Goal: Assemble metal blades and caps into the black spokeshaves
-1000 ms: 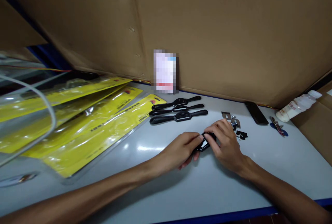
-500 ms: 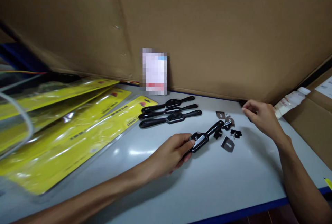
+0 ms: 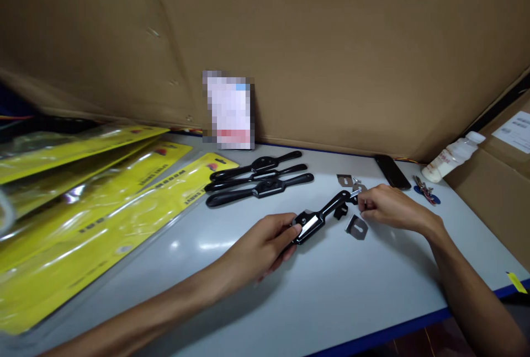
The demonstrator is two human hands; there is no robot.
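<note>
Spokeshave [image 3: 321, 214] sits on the grey table [image 3: 356, 296], black two-handled tool, with the left hand [image 3: 265, 244] wrapped round its near handle, fingers closed on it. Just off its far handle, the right hand [image 3: 383, 206] has its fingertips pinched among the small metal parts [image 3: 351, 183], can't tell exactly which piece it's got. A loose flat blade [image 3: 356, 227] lies right below that hand. Further out past the grip, three more black spokeshaves [image 3: 256, 177] lie side by side, yellow packaging cards [image 3: 103, 202] off to the left, and a phone [image 3: 392, 171], keys [image 3: 426, 191] and bottle [image 3: 451, 156] against the cardboard wall.
</note>
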